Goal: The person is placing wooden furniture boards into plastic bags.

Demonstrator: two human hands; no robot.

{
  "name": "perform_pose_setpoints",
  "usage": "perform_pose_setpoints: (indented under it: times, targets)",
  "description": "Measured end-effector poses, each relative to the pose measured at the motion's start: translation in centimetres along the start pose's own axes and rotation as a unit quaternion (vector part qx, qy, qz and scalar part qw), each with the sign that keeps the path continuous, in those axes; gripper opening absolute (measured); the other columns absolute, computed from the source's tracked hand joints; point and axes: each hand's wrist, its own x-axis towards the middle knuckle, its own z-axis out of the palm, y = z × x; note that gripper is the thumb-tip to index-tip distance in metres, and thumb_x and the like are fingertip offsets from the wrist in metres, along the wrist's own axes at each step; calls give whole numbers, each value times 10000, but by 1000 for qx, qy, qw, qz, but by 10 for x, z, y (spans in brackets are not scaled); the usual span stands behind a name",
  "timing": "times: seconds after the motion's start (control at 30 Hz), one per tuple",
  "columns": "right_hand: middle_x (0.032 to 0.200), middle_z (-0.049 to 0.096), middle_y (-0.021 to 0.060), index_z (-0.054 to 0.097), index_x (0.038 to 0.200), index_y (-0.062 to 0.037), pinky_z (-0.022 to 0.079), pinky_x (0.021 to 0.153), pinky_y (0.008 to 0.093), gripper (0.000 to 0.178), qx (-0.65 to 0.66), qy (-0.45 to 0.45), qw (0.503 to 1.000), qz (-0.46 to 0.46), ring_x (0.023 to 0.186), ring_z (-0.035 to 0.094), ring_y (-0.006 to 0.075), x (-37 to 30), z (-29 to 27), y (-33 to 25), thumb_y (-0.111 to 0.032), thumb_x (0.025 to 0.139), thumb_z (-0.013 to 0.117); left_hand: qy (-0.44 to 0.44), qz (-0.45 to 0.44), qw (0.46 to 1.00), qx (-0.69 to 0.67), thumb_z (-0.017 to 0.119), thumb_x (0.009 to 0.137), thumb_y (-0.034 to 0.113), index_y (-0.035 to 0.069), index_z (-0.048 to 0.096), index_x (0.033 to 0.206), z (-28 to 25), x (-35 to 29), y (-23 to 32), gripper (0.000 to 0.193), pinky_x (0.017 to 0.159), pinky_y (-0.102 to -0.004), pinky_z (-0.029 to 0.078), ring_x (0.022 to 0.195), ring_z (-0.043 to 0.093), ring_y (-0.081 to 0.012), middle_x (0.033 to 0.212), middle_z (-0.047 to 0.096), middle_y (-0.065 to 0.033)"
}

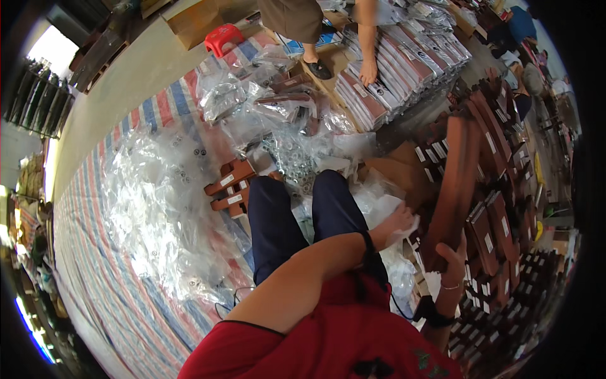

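Note:
My right hand (452,262) is wrapped round the lower end of a long reddish-brown panel (452,183), which stands tilted up at my right side. Reaching across my lap, my left hand (394,226) is closed on a thin white slip (410,230), close to the panel's lower end. Whether the slip is paper or plastic I cannot tell. Beyond the left hand lies crumpled clear plastic (372,189). Several more brown panels (495,230) with white labels are stacked to the right.
A heap of clear plastic bags (158,208) covers the striped sheet (82,208) on the left. Brown slotted pieces (232,186) lie by my left knee, with bagged small parts (297,158) ahead. Another person's hand (368,71) touches wrapped packs (404,66). A red stool (223,39) stands far off.

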Motion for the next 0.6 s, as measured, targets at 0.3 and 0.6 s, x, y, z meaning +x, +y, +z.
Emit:
perform_pose_setpoints:
  times: [0.3, 0.6]
  targets:
    - [1072, 615, 83, 468, 1288, -4, 502, 818, 296, 627, 74, -58, 982, 162, 926, 609, 186, 30, 7, 87, -66, 728, 743, -340, -237, 903, -115, 535, 854, 162, 55, 628, 862, -25, -24, -39, 142, 743, -386, 485, 802, 618, -324, 757, 627, -145]
    - [1070, 600, 102, 484, 1241, 19, 492, 837, 326, 567, 209, -146, 964, 72, 956, 605, 208, 48, 28, 104, -201, 758, 681, -7, -286, 909, -302, 491, 880, 108, 23, 571, 1098, -54, -21, -46, 247, 822, -412, 449, 936, 560, -357, 935, 586, -185]
